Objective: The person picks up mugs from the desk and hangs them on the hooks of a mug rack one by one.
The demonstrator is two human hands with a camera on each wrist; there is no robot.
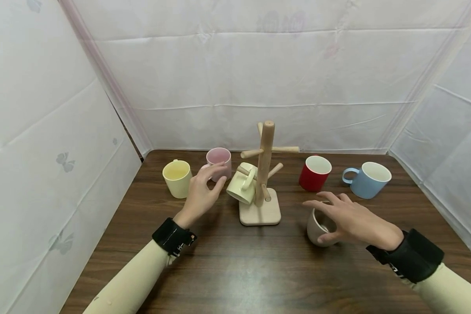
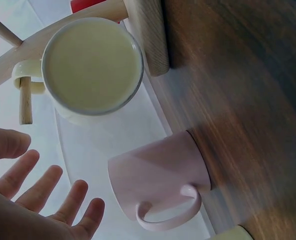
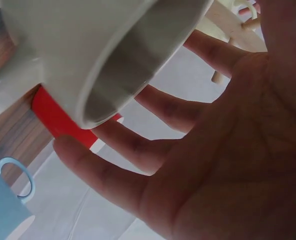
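Note:
A pale cream mug hangs tilted by its handle on a lower peg of the wooden mug tree. My left hand is just left of it with nothing in its grasp, thumb and fingers apart. Behind that hand stands a pink mug; the left wrist view shows a gap between the fingers and this mug. Over a grey mug, at the right front, my right hand spreads its fingers past the rim, with the thumb at the near side. Whether they touch it, I cannot tell.
A yellow mug stands at the left. Behind my right hand are a red mug and, farther right, a light blue mug with its handle pointing left. White sheeting encloses the back and sides of the dark wooden table.

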